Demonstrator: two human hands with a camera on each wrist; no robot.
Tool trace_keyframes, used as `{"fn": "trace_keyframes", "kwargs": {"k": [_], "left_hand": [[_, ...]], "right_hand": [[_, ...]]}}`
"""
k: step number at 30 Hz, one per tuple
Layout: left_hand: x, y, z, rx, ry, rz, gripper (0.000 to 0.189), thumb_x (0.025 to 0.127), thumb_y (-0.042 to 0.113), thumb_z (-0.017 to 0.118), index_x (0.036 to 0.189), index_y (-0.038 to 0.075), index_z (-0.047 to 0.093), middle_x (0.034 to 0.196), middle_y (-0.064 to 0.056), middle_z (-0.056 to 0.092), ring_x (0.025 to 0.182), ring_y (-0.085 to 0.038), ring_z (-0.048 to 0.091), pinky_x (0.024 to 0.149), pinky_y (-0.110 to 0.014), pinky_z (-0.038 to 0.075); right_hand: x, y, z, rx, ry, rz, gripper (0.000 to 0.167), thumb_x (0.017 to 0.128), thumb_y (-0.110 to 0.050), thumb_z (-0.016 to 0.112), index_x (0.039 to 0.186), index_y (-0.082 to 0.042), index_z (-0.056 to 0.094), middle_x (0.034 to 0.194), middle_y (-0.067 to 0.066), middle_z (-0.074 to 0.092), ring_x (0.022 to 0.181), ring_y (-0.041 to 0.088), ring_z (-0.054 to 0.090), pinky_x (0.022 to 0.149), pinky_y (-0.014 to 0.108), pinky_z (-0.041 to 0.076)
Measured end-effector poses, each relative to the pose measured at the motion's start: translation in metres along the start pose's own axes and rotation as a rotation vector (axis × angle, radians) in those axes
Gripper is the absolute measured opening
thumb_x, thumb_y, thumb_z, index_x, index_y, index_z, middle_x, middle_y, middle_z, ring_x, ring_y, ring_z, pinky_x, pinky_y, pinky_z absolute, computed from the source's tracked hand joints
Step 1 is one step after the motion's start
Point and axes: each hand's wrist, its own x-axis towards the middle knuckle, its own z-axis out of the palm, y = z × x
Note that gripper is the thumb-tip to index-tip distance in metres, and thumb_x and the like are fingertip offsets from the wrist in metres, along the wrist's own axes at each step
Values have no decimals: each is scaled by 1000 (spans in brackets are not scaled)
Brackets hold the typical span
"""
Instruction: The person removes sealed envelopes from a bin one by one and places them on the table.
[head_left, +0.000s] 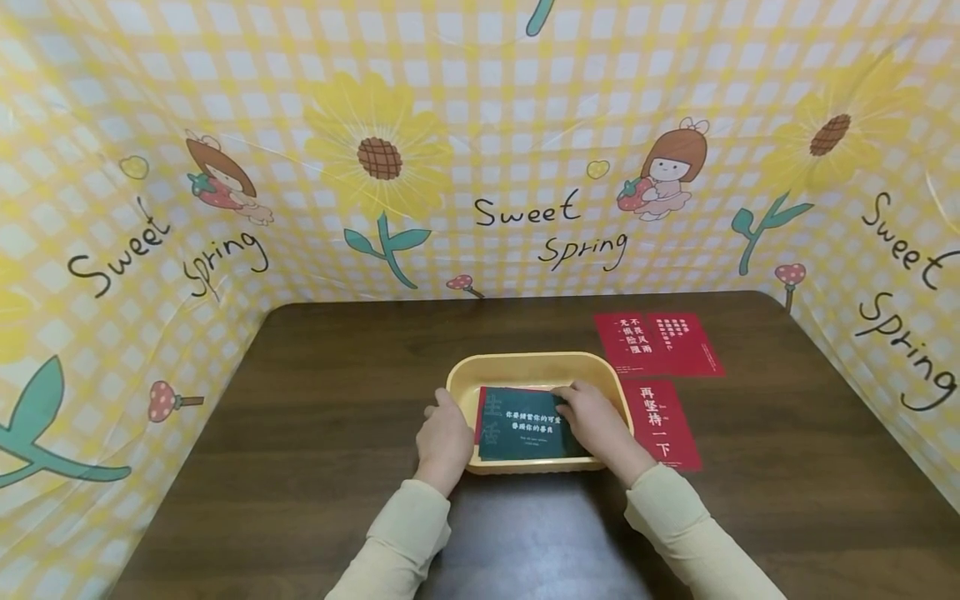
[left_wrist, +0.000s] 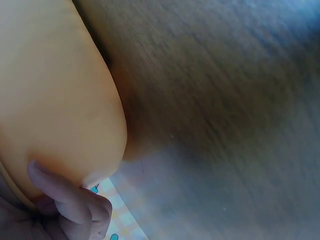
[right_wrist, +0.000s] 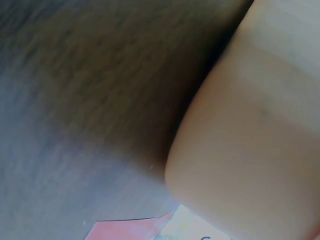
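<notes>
Green card point(head_left: 520, 442) lies in a smooth, rounded tray point(head_left: 517, 360) — right grip point(head_left: 597, 421) pinching the card, left grip point(head_left: 446, 437) clasping the tray.

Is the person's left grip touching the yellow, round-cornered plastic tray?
Touching. The left wrist view shows it: the bare left grip has a fingertip resting against the outside wall of the yellow plastic tray.

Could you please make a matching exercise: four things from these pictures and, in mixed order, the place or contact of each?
1. Left hand
2. Right hand
3. Green card
4. Yellow tray

A. touches the card's right part
B. stands on the brown table
C. is at the tray's left end
D. lies inside the tray

Pairs: 1-C, 2-A, 3-D, 4-B
</notes>
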Motion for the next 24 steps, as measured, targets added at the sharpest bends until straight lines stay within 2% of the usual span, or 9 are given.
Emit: {"fn": "trace_keyframes", "kwargs": {"k": [4,12,16,19,24], "left_hand": [[0,0,-1,-6,2,0,55,84,6,72,124,-5,36,87,-24,49,68,-36,61,64,-49,53],[1,-1,-3,1,5,4,55,84,6,73,124,-6,37,87,-24,49,69,-37,62,65,-50,53],[1,-1,-3,-3,24,11,53,83,6,73,121,-5,38,86,-25,49,69,-39,63,64,-51,53],[0,-1,-2,-7,37,14,52,82,5,74,119,-5,38,85,-25,49,69,-41,63,63,-51,52],[0,0,-1,4,25,8,54,82,6,75,119,-5,37,85,-24,48,69,-40,63,63,-50,53]], "right_hand": [[0,0,0,11,46,-8,17,87,-3,71,104,0,69,87,10,58,81,27,58,77,44,49],[2,-1,-2,109,34,52,17,87,-5,71,103,1,70,97,12,65,91,28,61,88,44,49],[1,1,-4,237,81,95,16,88,-2,70,103,3,69,100,17,67,96,32,62,90,47,48],[-1,1,-9,375,145,168,14,89,-1,68,102,3,68,97,17,67,93,33,62,86,48,49],[-6,2,-22,539,199,307,14,92,-1,64,104,5,64,93,16,65,88,31,61,78,39,52]]}}
